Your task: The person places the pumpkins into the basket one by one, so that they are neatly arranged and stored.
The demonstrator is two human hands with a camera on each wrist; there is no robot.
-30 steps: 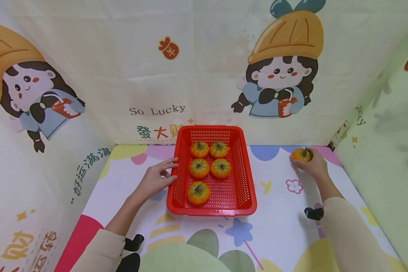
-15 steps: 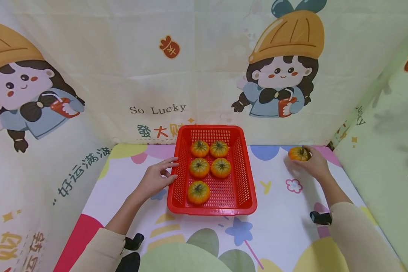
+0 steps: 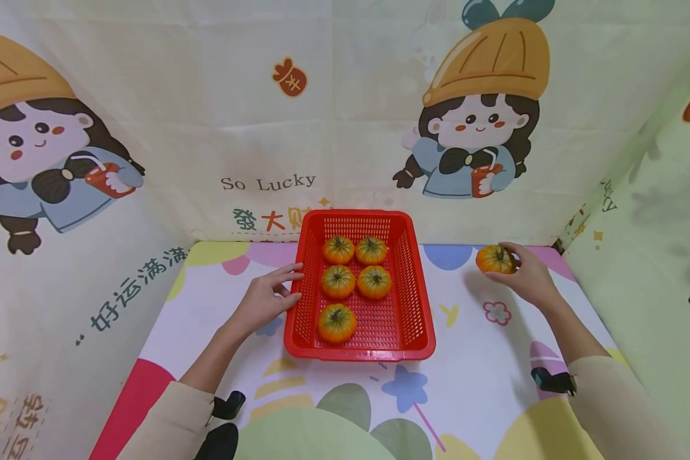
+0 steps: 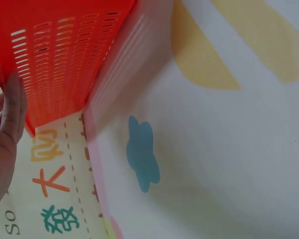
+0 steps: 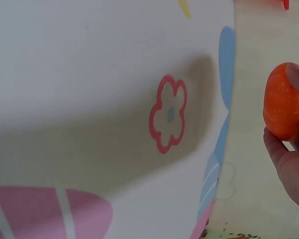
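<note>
My right hand (image 3: 531,278) holds a small orange pumpkin (image 3: 490,259) between thumb and fingers, raised above the table's back right part. In the right wrist view, the pumpkin's smooth orange side (image 5: 283,107) faces the camera, while its stem is mostly hidden. A red plastic basket (image 3: 359,354) with slotted walls stands mid-table. Several similar pumpkins (image 3: 337,282) sit inside, three down the left and two down the right, green stems up. With fairly straight fingers, my left hand (image 3: 262,299) touches the basket's left rim; the left wrist view has those fingers (image 4: 12,107) against its red wall.
A patterned cloth (image 3: 466,377) covers the table. Behind it rises a printed cloth wall (image 3: 362,128), with more cloth on the left and right sides. The basket's front right floor (image 3: 379,329) shows bare mesh. Dark wrist cameras (image 3: 554,381) sit at both sleeves.
The right hand has brought its pumpkin a little to the left and up off the table, its shadow now apart below it. The left hand stays at the basket rim.
</note>
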